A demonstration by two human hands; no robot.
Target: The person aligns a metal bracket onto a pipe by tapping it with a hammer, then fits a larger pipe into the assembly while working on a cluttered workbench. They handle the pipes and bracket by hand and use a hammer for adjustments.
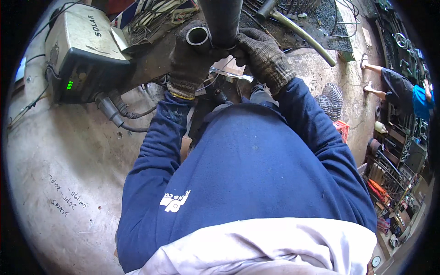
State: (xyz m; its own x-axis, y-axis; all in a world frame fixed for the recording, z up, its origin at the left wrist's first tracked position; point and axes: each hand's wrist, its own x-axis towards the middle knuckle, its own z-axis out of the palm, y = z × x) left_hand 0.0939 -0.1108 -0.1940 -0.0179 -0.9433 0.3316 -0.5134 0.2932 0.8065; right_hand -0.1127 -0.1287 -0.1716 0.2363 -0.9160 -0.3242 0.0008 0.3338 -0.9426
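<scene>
My left hand [191,64], in a dirty knitted glove, is closed around a short metal pipe [199,44] whose open round end faces up. Just right of it, a thicker dark pipe [222,20] comes in from the top edge. My right hand [263,55], gloved too, has its fingers curled at the lower end of that dark pipe. Both hands are close together over the near edge of a workbench. What the fingertips grip underneath is partly hidden.
A welding machine [87,46] with a lit green display and a plugged-in cable [110,112] stands left. A long-handled hammer [302,34] lies on the cluttered bench. Fan guards [331,98] and a red crate [341,130] are right; another person [405,89] is farther off by tool racks.
</scene>
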